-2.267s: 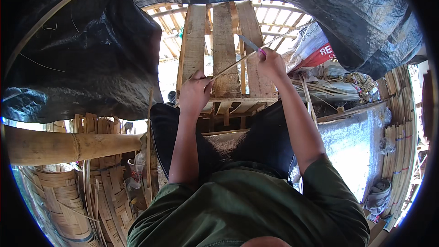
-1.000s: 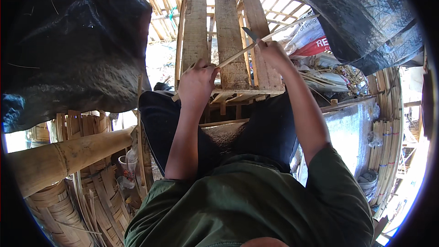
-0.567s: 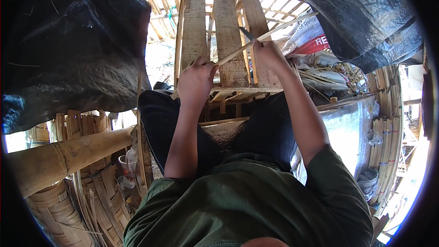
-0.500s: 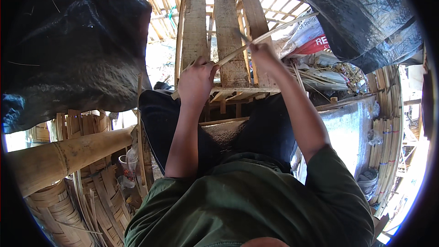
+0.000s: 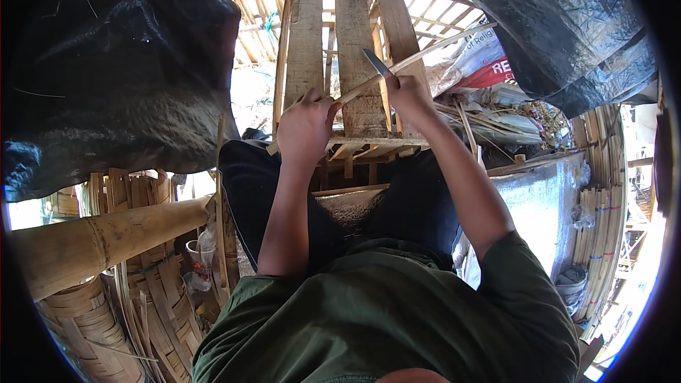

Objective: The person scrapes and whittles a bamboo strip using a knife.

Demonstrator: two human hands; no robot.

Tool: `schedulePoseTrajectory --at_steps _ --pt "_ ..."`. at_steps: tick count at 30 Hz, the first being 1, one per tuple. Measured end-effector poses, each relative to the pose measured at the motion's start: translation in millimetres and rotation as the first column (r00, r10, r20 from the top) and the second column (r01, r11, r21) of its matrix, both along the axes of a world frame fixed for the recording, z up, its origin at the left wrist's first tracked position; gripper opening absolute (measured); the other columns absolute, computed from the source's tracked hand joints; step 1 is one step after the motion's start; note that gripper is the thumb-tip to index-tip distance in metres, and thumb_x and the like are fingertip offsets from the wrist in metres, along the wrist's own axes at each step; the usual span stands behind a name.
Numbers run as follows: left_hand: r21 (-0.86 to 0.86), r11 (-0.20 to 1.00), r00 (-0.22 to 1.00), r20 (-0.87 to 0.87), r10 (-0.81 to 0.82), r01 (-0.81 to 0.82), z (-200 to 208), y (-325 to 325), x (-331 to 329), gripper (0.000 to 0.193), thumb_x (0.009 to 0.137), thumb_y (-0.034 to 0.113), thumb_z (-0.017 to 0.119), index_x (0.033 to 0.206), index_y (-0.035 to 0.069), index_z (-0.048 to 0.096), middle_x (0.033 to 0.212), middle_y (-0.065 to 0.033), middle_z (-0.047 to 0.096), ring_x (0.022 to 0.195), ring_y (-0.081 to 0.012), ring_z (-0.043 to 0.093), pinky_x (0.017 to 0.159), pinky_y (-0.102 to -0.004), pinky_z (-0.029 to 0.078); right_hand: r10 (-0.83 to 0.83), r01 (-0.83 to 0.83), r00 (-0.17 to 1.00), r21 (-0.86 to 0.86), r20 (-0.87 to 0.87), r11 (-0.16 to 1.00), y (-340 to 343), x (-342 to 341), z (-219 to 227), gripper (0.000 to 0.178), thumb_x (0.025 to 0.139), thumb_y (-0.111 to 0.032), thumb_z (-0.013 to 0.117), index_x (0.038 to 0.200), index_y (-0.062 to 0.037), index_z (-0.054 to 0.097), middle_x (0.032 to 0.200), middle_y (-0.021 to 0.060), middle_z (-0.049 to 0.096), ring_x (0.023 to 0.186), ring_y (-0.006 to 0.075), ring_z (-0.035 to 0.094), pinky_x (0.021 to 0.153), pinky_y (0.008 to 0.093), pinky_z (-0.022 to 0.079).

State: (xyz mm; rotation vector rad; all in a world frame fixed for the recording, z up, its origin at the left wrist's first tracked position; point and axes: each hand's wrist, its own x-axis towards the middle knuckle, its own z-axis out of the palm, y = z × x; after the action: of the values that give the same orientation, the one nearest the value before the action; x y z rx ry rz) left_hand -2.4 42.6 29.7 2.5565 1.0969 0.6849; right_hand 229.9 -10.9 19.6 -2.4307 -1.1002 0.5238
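Observation:
A long pale bamboo strip (image 5: 445, 42) slants across the wooden plank bench (image 5: 360, 92), from my left knee up to the far right. My left hand (image 5: 306, 122) is closed round its lower part, near the bench's front edge. In my right hand (image 5: 410, 97) is a knife (image 5: 377, 63), its blade pointing up and to the left and lying against or just over the strip. The knife's handle is mostly hidden by my fingers. Between the two hands a short stretch of the strip shows.
Dark plastic sheeting (image 5: 120, 64) hangs at the left and more (image 5: 574, 28) at the upper right. A thick bamboo pole (image 5: 113, 245) and woven baskets (image 5: 85, 319) are at the lower left. Split bamboo bundles (image 5: 599, 241) stand at the right, beside a printed sack (image 5: 472, 64).
My right hand and the knife have shifted slightly down and toward me; the blade, blurred before, now shows sharply. My left hand keeps its hold on the strip.

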Motion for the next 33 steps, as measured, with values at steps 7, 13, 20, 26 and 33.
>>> schedulePoseTrajectory --at_steps 7,13,20,26,33 --pt "0.029 1.000 1.000 0.007 0.004 -0.004 -1.8 -0.5 2.0 0.022 0.094 0.027 0.068 0.084 0.008 0.071 0.088 -0.0079 0.064 0.073 -0.0302 0.069 0.064 -0.0438 0.056 -0.018 0.007 0.960 -0.040 -0.280 0.999 3.4 -4.9 17.9 0.059 0.104 -0.050 0.050 0.083 0.0026 0.066 0.062 0.0084 0.059 0.054 0.0160 0.054 0.050 0.0362 0.042" --pt "-0.004 1.000 1.000 0.009 0.024 -0.024 -2.9 -0.2 1.3 0.022 0.093 0.027 0.069 0.082 0.007 0.070 0.088 -0.0082 0.064 0.072 -0.0310 0.069 0.063 -0.0440 0.055 0.033 -0.036 0.994 -0.025 -0.103 0.999 2.9 -9.5 0.9 0.060 0.104 -0.047 0.050 0.087 0.0076 0.068 0.066 0.0159 0.066 0.055 0.0240 0.063 0.050 0.0423 0.046" --pt "0.032 0.999 1.000 -0.003 0.026 -0.025 -2.5 0.2 4.3 0.022 0.092 0.028 0.069 0.081 0.009 0.069 0.086 -0.0081 0.064 0.071 -0.0306 0.069 0.063 -0.0441 0.055 0.060 -0.060 0.987 0.003 -0.147 0.998 0.2 4.7 -0.3 0.060 0.104 -0.047 0.051 0.086 0.0081 0.068 0.062 0.0188 0.064 0.051 0.0250 0.063 0.047 0.0410 0.044" --pt "0.021 0.999 0.999 0.003 0.037 -0.037 -2.1 -0.2 1.2 0.022 0.093 0.029 0.069 0.081 0.010 0.070 0.084 -0.0068 0.063 0.070 -0.0301 0.069 0.063 -0.0439 0.055 -0.085 0.057 0.975 -0.135 -0.205 0.989 6.2 2.5 26.5 0.063 0.101 -0.050 0.053 0.105 0.0114 0.067 0.079 0.0297 0.069 0.077 0.0383 0.072 0.071 0.0480 0.052" --pt "0.035 0.998 0.998 -0.031 0.059 -0.058 -3.3 -0.1 -0.3 0.021 0.092 0.029 0.070 0.082 0.011 0.071 0.083 -0.0063 0.063 0.068 -0.0296 0.069 0.062 -0.0431 0.055 -0.111 0.072 0.968 -0.177 -0.223 0.982 10.3 -8.5 30.9 0.059 0.102 -0.050 0.048 0.103 0.0052 0.071 0.092 0.0320 0.070 0.093 0.0452 0.071 0.082 0.0528 0.053"
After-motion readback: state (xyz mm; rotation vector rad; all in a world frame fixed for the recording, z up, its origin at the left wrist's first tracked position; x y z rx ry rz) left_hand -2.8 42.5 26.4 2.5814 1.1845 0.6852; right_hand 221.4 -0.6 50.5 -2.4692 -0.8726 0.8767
